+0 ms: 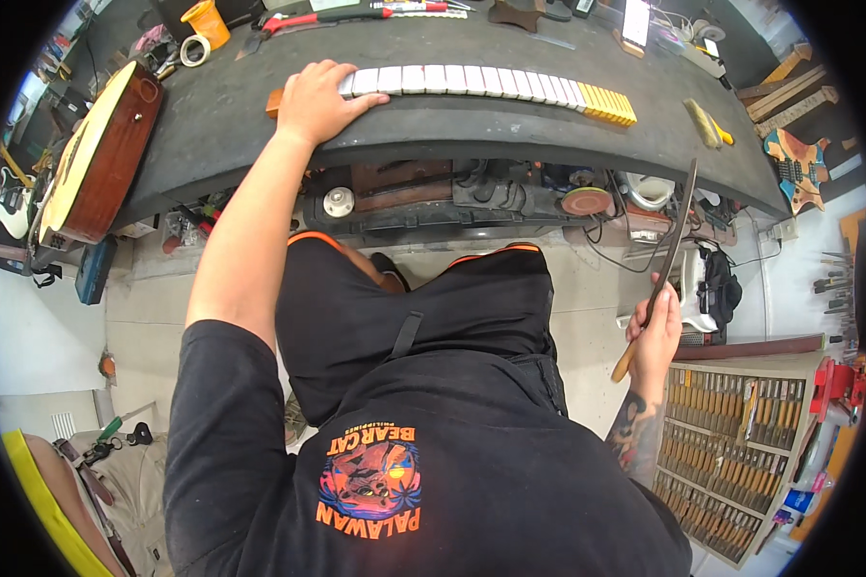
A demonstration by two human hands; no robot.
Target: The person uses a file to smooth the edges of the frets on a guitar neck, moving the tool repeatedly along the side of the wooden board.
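A long guitar neck (481,81) lies across the dark workbench (404,130). White tape strips cover most of its fretboard, with yellow strips at the right end. My left hand (316,104) grips it near its left end, fingers over the far side and thumb along the near side. A bit of bare wood shows left of that hand. Off the bench to the right, my right hand (656,322) is closed round a long dark file (684,207) with a wooden handle. The file points up and away, apart from the neck.
An acoustic guitar (101,154) leans at the bench's left end. A brush (707,125) lies on the right, and a phone (635,24) stands at the back. Below the bench are tools and cables. A rack of files (731,433) stands at lower right.
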